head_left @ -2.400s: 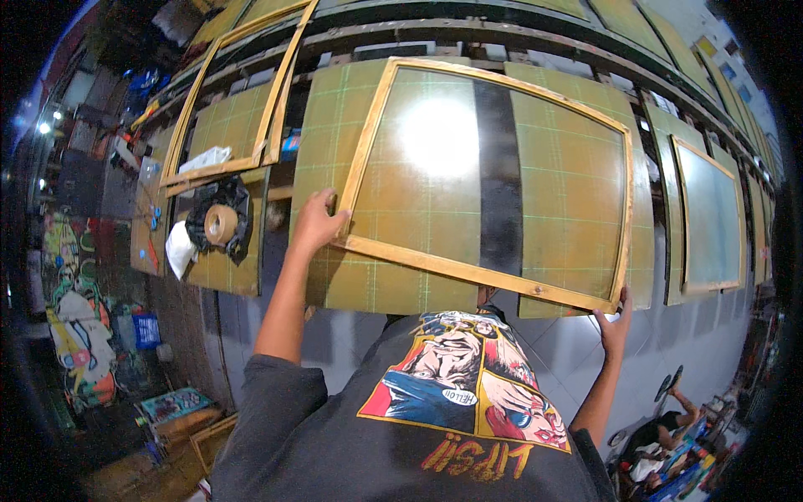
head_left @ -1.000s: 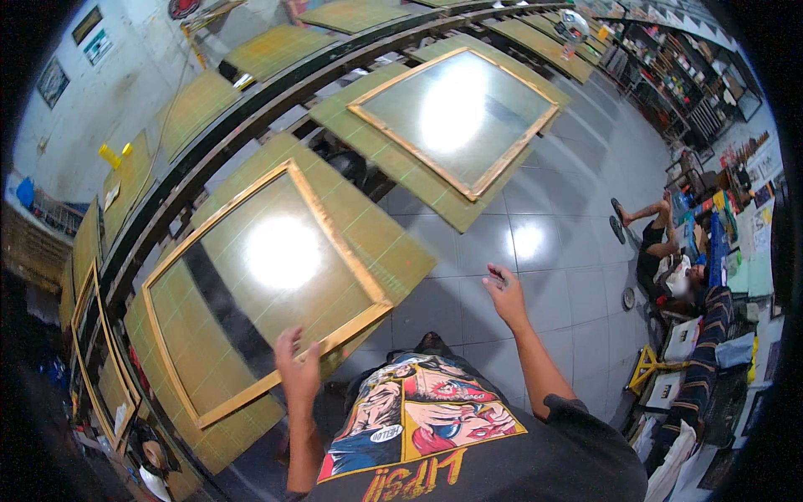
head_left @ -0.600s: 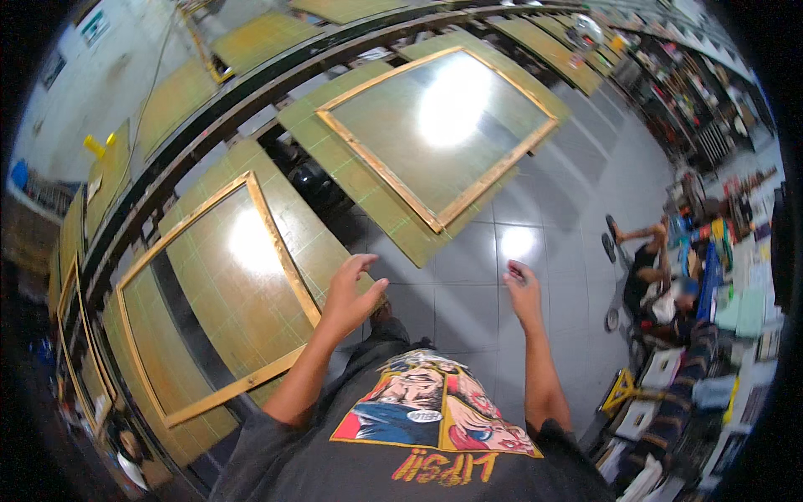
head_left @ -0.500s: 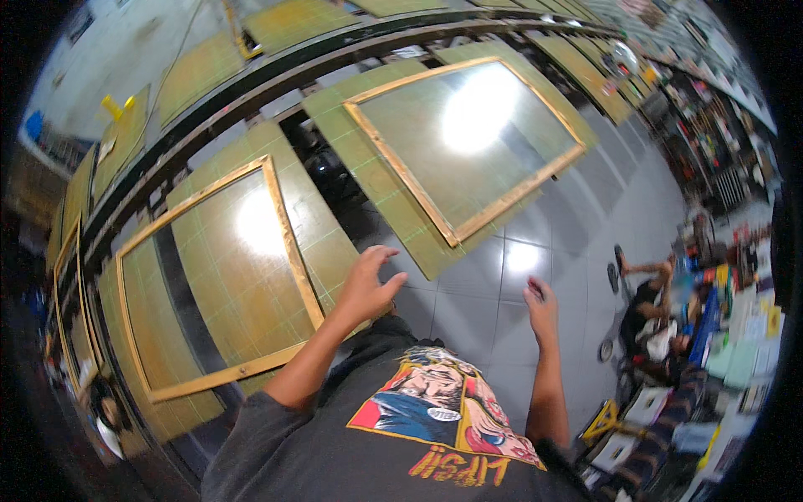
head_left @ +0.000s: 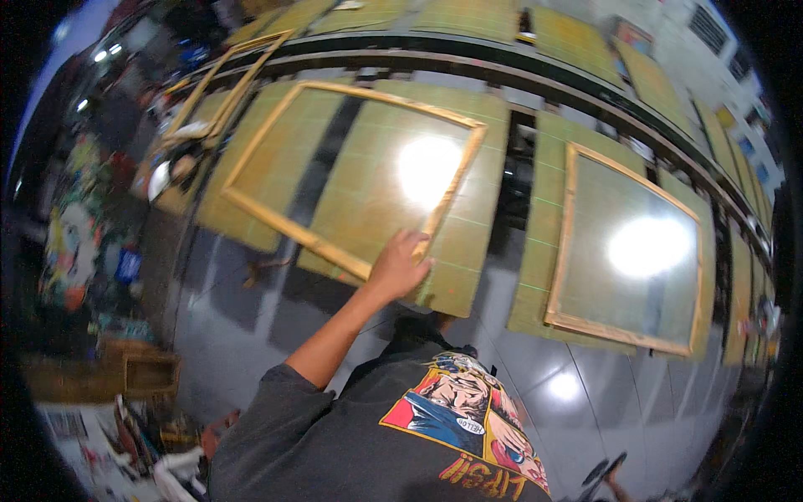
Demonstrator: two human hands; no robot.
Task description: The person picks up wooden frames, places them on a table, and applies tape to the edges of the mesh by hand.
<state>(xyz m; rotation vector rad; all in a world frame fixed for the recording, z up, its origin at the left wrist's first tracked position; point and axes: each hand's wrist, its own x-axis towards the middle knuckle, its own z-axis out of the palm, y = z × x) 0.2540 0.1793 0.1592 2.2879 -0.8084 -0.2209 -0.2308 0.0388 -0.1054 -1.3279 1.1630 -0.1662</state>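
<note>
Two wood-framed mesh screens lie on yellow-green boards. The left mesh screen [head_left: 351, 180] spans two boards, with a dark gap showing through its mesh. My left hand [head_left: 400, 266] is at its near right corner, its fingers and thumb around the wooden right-hand bar; the hand hides the corner itself. To the right, the other mesh screen [head_left: 598, 243] rests on its own boards, untouched, with a bright lamp glare on its mesh. My right hand is out of view.
A dark rail [head_left: 401, 63] runs behind the boards, with more yellow-green boards [head_left: 577, 46] beyond it. Another wooden frame [head_left: 242, 71] stands at the far left. Clutter fills the left side, and grey floor tiles [head_left: 535, 418] lie near me. Part of another person's foot [head_left: 615, 473] shows at lower right.
My view has swung to the left, so both screens appear farther right. My left hand has moved from above the boards onto the left screen's corner. My right hand has gone out of view.
</note>
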